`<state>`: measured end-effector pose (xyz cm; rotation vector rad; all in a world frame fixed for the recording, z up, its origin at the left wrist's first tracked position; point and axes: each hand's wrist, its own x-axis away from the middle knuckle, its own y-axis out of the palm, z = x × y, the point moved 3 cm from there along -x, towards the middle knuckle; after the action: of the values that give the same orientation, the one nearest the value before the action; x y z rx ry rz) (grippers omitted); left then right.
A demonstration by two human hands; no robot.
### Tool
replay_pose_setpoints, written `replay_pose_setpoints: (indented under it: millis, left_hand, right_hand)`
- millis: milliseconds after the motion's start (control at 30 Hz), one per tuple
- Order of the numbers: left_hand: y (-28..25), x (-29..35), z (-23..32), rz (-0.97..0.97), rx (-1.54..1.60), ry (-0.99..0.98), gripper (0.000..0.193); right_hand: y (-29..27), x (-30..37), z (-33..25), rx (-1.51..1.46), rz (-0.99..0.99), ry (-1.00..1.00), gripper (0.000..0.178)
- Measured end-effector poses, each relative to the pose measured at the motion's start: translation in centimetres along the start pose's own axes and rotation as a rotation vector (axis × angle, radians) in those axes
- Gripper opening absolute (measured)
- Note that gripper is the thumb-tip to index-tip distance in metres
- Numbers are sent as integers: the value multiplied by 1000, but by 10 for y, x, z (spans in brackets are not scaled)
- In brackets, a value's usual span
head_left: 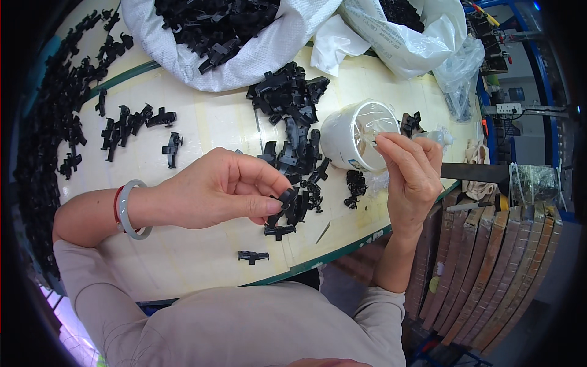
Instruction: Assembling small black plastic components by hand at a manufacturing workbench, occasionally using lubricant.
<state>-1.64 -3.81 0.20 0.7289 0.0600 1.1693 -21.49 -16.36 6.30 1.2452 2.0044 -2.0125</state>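
Note:
My left hand (pixel 229 189) is closed, with thumb and fingers round a black plastic part (pixel 287 197) above the middle of the table. My right hand (pixel 413 171) is pinched in front of a white tub (pixel 338 144), its fingertips near the tub's opening. A tiny dark piece (pixel 374 142) shows at those fingertips, too small to name. Clear film covers part of the tub's mouth. Beneath and beyond my left hand runs a heap of black plastic parts (pixel 287 95). Tiny black pieces (pixel 354 186) lie beside the tub.
A white woven sack (pixel 195 76) of black parts stands at the back, with a plastic bag (pixel 403 52) to its right. Many black parts (pixel 36 159) crowd the table's left side. One part (pixel 253 257) lies near the front edge. Stacked brownish slabs (pixel 483 263) stand at right.

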Motion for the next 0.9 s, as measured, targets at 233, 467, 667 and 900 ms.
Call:
replay_pose_setpoints:
  millis: [233, 467, 667, 900]
  left_hand:
    - [-1, 0, -4, -14, 21, 38, 20]
    - [3, -3, -7, -4, 49, 12, 24]
    - [2, -4, -9, 9, 41, 15, 28]
    - [2, -3, -9, 1, 48, -11, 27]
  right_hand:
    - [-5, 3, -7, -256, -22, 126, 24]
    - [7, 33, -39, -820, 86, 426, 21]
    - [18, 36, -49, -911, 73, 476, 20]
    - [23, 34, -63, -764, 29, 278, 22]
